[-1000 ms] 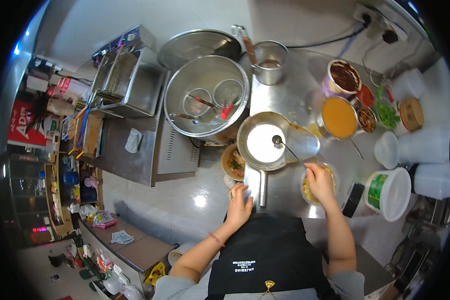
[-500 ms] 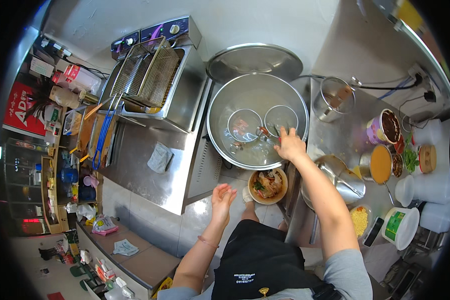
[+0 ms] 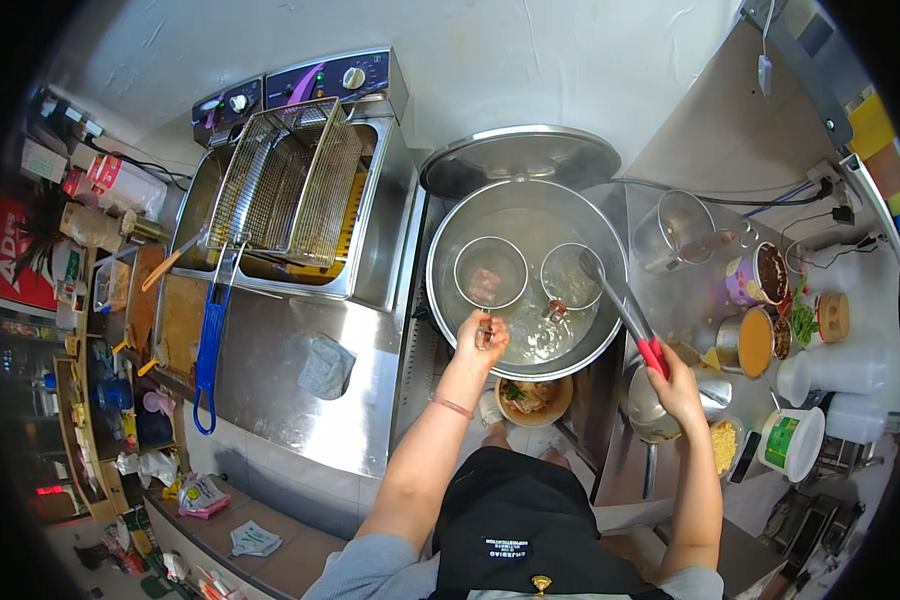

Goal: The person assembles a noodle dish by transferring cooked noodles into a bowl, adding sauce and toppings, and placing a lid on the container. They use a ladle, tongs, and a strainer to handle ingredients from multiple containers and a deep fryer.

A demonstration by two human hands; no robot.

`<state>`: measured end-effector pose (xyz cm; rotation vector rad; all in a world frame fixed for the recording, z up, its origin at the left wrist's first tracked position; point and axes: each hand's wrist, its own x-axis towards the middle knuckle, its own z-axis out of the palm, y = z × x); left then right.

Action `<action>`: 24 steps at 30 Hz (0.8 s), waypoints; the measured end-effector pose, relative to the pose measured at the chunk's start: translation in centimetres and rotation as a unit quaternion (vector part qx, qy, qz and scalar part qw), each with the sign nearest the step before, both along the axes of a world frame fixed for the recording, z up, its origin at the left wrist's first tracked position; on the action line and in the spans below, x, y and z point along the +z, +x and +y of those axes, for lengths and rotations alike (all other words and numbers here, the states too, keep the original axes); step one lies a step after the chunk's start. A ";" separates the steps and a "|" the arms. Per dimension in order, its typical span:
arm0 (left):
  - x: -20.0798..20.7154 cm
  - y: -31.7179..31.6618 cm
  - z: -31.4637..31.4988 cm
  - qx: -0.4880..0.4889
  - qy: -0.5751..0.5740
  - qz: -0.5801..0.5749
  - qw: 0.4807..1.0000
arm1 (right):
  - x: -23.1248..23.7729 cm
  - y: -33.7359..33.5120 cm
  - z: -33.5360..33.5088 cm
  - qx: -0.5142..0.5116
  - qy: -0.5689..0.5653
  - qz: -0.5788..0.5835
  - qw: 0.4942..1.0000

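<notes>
Low in front of me stands a big round metal pot [image 3: 443, 305] of cloudy liquid, with two round strainers hanging in it. The left strainer [image 3: 457, 285] holds pinkish pieces [image 3: 485, 285]; my left hand [image 3: 478, 338] is closed around its handle at the pot's near rim. My right hand [image 3: 678, 382], right of the pot, grips the red handles of metal tongs [image 3: 625, 305]. The tongs' tips reach over the pot into the opening of the right strainer [image 3: 544, 270]. Whether they pinch anything is too small to tell. The liquid bubbles near this strainer's handle.
A two-basin fryer [image 3: 382, 200] with a wire basket [image 3: 280, 190] stands at left, a grey cloth [image 3: 327, 366] before it. Below the pot sits a bowl of food [image 3: 562, 411]. The right counter carries a saucepan [image 3: 652, 415], an orange-filled pot [image 3: 742, 340] and a white tub [image 3: 798, 440].
My left hand has gone up and forward onto the left strainer's handle. My right hand has drawn back rightward from the right strainer, and the tongs now show in it. The view has shifted slightly.
</notes>
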<state>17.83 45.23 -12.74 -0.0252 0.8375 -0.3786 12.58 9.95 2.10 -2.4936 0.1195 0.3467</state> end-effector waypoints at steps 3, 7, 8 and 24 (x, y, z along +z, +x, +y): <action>0.7 -1.6 -1.6 -0.071 0.104 0.022 0.992 | -0.4 -3.5 0.0 -0.021 0.059 -0.026 0.998; 2.2 -4.2 -3.6 -0.076 0.154 0.011 0.985 | 0.3 -5.5 1.4 -0.065 0.100 0.027 0.993; 1.6 -4.5 -2.5 -0.085 0.107 -0.002 0.991 | 0.7 -5.8 1.9 -0.066 0.102 0.028 0.992; -1.3 -7.4 -7.0 -0.106 0.190 -0.048 0.975 | 0.3 -12.7 1.8 -0.239 0.375 0.044 0.894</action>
